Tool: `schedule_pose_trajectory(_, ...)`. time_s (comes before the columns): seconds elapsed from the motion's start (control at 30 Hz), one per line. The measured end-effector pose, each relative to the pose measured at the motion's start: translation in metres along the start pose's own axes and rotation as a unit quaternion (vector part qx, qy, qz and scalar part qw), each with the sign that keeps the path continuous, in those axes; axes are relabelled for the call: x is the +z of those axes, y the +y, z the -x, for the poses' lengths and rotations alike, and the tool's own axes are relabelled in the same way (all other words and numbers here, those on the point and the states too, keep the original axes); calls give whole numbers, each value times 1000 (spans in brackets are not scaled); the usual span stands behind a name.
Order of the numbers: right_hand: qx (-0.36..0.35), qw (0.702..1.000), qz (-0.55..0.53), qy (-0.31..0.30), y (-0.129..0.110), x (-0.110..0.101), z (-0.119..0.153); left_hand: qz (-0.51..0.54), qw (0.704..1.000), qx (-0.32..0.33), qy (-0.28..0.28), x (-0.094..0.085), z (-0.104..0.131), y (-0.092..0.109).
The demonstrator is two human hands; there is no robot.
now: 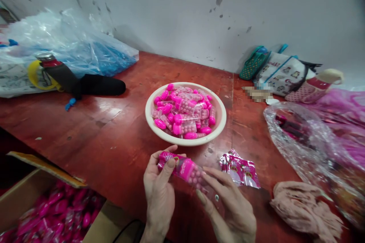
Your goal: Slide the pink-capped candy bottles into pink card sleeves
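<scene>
My left hand [159, 191] is closed on a shiny pink printed wrapper [182, 166], with the thumb pressed on top. From the wrapper's right end shows a clear tube of pink balls [196, 179], tilted down to the right. Thumb and fingers of my right hand [230, 203] pinch that lower right end. How far the tube sits inside the wrapper I cannot tell. Just beyond my hands stands a cream bowl [186, 142] full of similar clear tubes with pink caps [185, 117]. Several flat pink sachets [241, 171] lie to the right of my hands.
A cardboard box [47, 171] at the lower left holds many pink wrapped pieces [57, 212]. A crumpled cloth [305, 207] and clear plastic bag [296, 140] lie on the right. Pouches [276, 70] rest against the wall. At left are a bottle [58, 72] and plastic bags [85, 49].
</scene>
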State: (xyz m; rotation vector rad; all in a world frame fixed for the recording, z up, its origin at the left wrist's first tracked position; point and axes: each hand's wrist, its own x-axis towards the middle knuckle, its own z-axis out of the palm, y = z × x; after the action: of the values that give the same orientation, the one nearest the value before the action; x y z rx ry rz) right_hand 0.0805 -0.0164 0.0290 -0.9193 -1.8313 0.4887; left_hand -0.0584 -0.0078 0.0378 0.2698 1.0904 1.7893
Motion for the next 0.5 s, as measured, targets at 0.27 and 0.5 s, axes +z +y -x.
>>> schedule_pose_trajectory(0.27,22,994,35,100,-8,25,18,137,972,-192,13,-3,10,-8)
schedule_pose_trajectory(0.5,41,991,10,128,-6,31,26,111,966,-234,-20,-2,16,-15)
